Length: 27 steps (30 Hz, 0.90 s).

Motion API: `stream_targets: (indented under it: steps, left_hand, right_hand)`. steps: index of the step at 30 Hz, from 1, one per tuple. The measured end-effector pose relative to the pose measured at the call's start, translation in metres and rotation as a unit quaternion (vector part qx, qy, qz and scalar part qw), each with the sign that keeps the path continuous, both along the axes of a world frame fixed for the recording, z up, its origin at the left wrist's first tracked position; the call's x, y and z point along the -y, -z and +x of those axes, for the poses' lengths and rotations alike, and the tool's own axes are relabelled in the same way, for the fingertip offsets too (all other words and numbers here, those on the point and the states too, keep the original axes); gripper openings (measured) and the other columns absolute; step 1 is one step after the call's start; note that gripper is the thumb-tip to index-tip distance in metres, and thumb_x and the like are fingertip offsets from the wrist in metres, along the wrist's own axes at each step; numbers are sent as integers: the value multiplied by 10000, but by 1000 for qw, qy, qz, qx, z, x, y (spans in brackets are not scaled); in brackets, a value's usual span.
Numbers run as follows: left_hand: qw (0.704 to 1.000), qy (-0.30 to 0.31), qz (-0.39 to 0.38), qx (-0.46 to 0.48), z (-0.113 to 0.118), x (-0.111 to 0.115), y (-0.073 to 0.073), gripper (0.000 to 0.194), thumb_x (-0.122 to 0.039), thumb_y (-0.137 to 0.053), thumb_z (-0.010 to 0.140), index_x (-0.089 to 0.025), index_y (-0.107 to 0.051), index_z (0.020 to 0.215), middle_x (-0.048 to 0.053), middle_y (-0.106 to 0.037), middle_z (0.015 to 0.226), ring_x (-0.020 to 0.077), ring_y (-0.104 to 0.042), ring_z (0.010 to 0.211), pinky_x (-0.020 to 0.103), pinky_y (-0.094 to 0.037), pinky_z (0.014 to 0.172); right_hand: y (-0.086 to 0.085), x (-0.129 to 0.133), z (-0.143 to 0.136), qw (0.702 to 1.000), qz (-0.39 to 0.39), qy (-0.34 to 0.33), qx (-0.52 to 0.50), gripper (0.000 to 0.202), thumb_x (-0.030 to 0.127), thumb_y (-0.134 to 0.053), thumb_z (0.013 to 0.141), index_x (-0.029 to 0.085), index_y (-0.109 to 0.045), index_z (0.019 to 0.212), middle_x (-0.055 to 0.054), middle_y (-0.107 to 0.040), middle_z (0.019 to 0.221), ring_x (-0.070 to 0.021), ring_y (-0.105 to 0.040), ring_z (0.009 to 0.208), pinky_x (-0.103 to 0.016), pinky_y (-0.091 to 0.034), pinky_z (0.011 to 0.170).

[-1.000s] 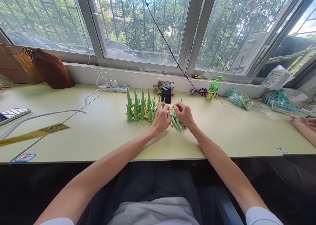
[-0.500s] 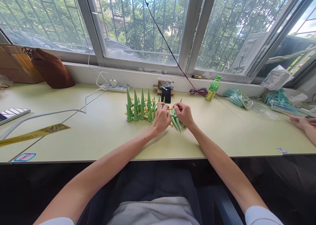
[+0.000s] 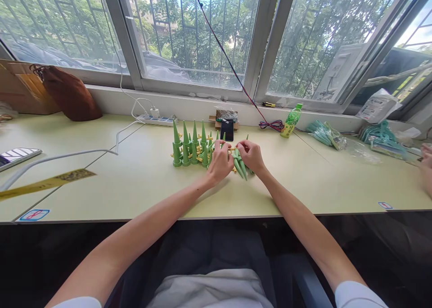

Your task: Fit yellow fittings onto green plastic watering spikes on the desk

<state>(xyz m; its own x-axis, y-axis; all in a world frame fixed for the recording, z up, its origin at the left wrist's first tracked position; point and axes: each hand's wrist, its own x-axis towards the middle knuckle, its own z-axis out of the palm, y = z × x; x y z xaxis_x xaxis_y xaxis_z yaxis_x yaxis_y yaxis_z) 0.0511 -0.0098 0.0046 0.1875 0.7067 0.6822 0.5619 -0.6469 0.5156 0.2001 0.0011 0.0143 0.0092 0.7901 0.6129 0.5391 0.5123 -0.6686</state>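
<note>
My left hand (image 3: 220,163) and my right hand (image 3: 251,156) are close together over the table, fingers pinched. Between their fingertips runs a small yellow rod (image 3: 232,149), which both hands grip at its ends. Left of my hands, several green cones (image 3: 185,152) stand upright in rows, with small yellow pieces poking out among them. Beneath my right hand, loose green cones (image 3: 240,167) lie on their sides, pointing towards me. My fingers hide part of the rod and some of the cones behind.
Behind the cones lies a black phone (image 3: 227,130). A green drink bottle (image 3: 291,120) stands to its right, past coiled cable (image 3: 272,125). Bagged teal items (image 3: 326,134) lie farther right. A white cable (image 3: 67,154) crosses the left side. Another person's hand (image 3: 427,166) is at the right edge.
My hands and the yellow rod stay practically where they were. The other person's hand at the right edge has drawn back and is blurred.
</note>
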Motion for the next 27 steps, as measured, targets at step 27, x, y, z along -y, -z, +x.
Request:
stream_targets:
  steps: [27]
  left_hand:
    - [1000,0,-6,15,0,-1,0,235,-66,-511,839,-162,-572,1045,121,-494,1148,199,-613,908,363,-520,869]
  right_hand:
    - [-2,2,0,1000,5,13,-2,270,370,-469,873,183,-631,764,-18,-604,656,-143,-493,566,-263,-401,577]
